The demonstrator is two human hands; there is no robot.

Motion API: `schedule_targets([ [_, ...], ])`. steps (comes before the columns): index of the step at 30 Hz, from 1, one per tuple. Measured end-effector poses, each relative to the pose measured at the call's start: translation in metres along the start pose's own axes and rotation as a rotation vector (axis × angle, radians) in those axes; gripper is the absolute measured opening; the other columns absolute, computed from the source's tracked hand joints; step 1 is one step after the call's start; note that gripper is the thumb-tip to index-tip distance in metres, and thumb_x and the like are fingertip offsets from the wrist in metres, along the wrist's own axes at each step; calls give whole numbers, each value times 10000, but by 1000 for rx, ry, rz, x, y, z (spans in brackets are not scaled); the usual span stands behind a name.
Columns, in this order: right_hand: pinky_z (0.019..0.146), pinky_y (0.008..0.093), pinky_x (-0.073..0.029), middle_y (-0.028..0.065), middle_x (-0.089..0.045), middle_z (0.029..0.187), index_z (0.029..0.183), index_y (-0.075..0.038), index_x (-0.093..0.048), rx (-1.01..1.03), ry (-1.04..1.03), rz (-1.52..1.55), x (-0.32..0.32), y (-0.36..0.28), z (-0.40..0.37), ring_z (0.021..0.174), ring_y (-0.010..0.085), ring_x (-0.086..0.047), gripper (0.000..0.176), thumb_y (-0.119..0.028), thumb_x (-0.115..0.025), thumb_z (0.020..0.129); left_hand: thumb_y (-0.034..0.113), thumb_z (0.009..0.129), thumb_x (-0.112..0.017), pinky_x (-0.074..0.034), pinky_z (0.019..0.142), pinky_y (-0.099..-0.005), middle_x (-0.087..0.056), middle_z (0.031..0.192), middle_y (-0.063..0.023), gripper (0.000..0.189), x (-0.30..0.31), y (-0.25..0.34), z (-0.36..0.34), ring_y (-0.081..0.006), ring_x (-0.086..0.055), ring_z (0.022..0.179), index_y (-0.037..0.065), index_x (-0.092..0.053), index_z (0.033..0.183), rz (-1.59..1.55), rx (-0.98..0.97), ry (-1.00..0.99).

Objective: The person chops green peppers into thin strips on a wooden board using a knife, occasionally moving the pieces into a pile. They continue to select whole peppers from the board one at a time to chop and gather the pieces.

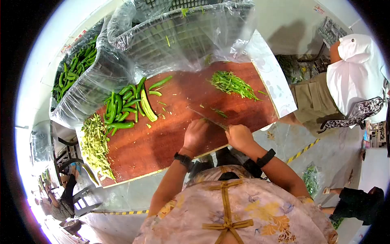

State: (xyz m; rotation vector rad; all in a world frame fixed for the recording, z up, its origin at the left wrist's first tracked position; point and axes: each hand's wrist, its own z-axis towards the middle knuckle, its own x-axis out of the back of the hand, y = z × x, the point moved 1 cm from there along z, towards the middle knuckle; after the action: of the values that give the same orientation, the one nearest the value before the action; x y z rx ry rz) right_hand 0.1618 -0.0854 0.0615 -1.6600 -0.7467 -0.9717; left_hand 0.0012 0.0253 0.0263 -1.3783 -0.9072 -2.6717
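knife (216,123), lying aslant above the red board (142,142): its long axis is running from the right hand (239,136) toward the far left, so the blade is crossing just beyond the fingers of the left hand (197,132). the right hand is closing in a fist around the handle; the left hand is curling downward beside the blade, though one cannot tell whether it is holding a piece. a few cut green strips (219,112) are lying just past the blade, a shredded green pile (233,84) is resting farther off, and whole green peppers (118,105) are lying to the left.
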Motion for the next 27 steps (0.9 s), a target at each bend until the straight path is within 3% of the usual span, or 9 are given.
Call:
schedule_targets([
  [7,634,508,-477,221,-604,684,750,7,-599,57,-15,-61,0,4,3,674,410,-596,237,-219,-566,812,69,673,-579,-472,812,-396,-609,904,-89,174,9,2,10,-296,-567,933,54,-612,843,-82,-72,9],
  [16,639,504,-479,226,-603,682,749,1,-610,24,-149,-87,10,3,-1,667,412,-597,231,-220,-573,806,34,687,-647,-490,810,-396,-630,956,-99,195,4,-7,2,-311,-571,936,46,-658,882,-50,-70,-48],
  [19,635,504,-480,220,-606,681,758,-3,-609,40,-74,-71,13,1,4,671,409,-601,226,-220,-574,807,61,692,-578,-493,766,-377,-610,881,-67,90,5,-3,5,-289,-579,871,83,-619,769,-51,-61,24],
  [23,605,504,-481,219,-604,664,753,-9,-604,89,-99,-118,13,1,6,648,404,-602,210,-212,-579,800,59,693,-578,-497,751,-371,-607,867,-65,89,4,0,7,-280,-579,866,85,-616,768,-70,-53,75],
  [27,571,496,-482,214,-598,639,749,-10,-603,113,-89,-118,12,-1,7,611,399,-602,200,-203,-580,796,52,691,-604,-496,763,-377,-620,885,-73,130,4,-5,1,-281,-587,868,74,-637,815,-3,-82,-12],
])
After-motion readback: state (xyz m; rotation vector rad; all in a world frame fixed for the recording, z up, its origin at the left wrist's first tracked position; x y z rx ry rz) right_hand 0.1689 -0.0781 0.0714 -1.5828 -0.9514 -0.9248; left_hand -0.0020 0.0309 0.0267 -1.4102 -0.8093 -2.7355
